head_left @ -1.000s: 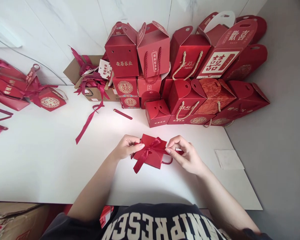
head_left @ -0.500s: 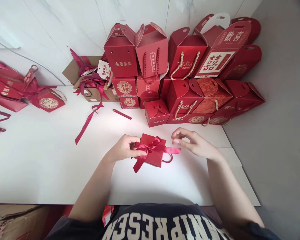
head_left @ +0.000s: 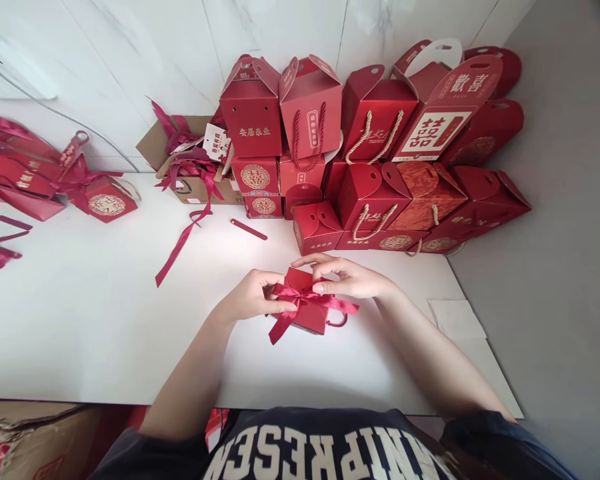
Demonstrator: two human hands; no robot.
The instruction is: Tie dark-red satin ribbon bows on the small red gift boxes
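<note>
A small red gift box (head_left: 310,319) with a dark red cord handle lies on the white table in front of me. Across its top a shiny red ribbon (head_left: 341,305) is tied in a bow, its two tails hanging left and right. My left hand (head_left: 260,295) pinches the left loop of the bow beside the knot. From the right, my right hand (head_left: 344,275) reaches over the box, thumb and bent finger closed at the right loop, other fingers stretched above the box's far edge. Part of the bow is hidden under these fingers.
Stacked red gift boxes (head_left: 375,193) stand along the back right. Behind on the left, an open cardboard box (head_left: 200,193) holds ribbons and tags, one ribbon trailing out. A red strip (head_left: 249,229) lies on the table (head_left: 105,333). Ribboned boxes (head_left: 103,199) sit far left.
My right hand has come left and down from beside the box onto the bow. My left hand keeps its pinch. The view has shifted slightly.
</note>
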